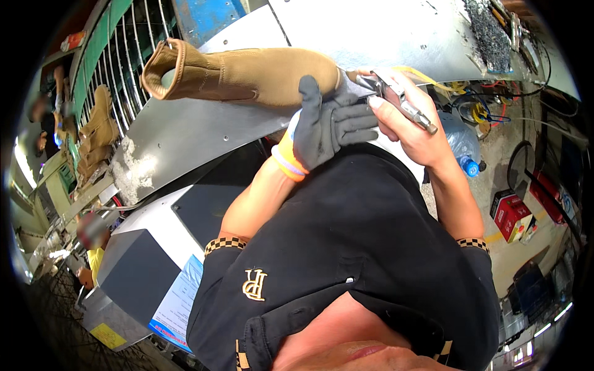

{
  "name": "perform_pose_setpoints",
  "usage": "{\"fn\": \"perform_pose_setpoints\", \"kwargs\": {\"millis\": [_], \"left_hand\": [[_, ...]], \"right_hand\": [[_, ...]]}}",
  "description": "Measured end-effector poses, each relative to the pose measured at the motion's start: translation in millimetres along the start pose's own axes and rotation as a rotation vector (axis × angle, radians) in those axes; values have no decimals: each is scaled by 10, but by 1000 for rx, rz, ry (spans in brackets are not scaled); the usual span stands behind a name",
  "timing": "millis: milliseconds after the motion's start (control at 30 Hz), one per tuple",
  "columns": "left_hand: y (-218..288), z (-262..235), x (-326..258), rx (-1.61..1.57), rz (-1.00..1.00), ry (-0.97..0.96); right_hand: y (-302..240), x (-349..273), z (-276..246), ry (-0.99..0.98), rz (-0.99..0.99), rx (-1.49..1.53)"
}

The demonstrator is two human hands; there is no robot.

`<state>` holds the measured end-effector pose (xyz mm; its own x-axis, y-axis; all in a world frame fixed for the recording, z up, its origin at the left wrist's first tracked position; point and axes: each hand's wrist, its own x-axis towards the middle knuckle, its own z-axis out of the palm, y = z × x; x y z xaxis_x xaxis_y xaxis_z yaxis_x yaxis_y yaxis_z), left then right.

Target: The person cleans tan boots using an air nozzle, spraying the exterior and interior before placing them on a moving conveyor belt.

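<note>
A tan ankle-high boot lies on its side along the metal worktop, its open shaft to the left and its toe to the right. My left hand, in a grey-palmed glove with an orange cuff, is open beside the toe, fingers stretched to the right and thumb up in front of the boot. Bare, my right hand is closed round a silver metal hand tool with a knurled end. The tool's front lies just right of the toe; its exact kind is unclear.
The metal worktop curves across the view. More tan boots stand by a barred green rack at left, with blurred people beyond. At right are a yellow hose, a large clear bottle and a red box on the floor.
</note>
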<state>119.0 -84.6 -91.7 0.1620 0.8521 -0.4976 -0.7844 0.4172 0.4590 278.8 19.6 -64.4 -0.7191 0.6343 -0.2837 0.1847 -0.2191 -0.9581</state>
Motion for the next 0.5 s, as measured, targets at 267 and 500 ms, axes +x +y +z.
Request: {"fn": "perform_pose_setpoints", "kwargs": {"millis": [267, 500], "left_hand": [[32, -65, 359, 37, 136, -41], [-57, -427, 490, 505, 418, 31]], "right_hand": [[271, 25, 258, 192, -297, -195], [485, 103, 396, 211, -427, -213]]}}
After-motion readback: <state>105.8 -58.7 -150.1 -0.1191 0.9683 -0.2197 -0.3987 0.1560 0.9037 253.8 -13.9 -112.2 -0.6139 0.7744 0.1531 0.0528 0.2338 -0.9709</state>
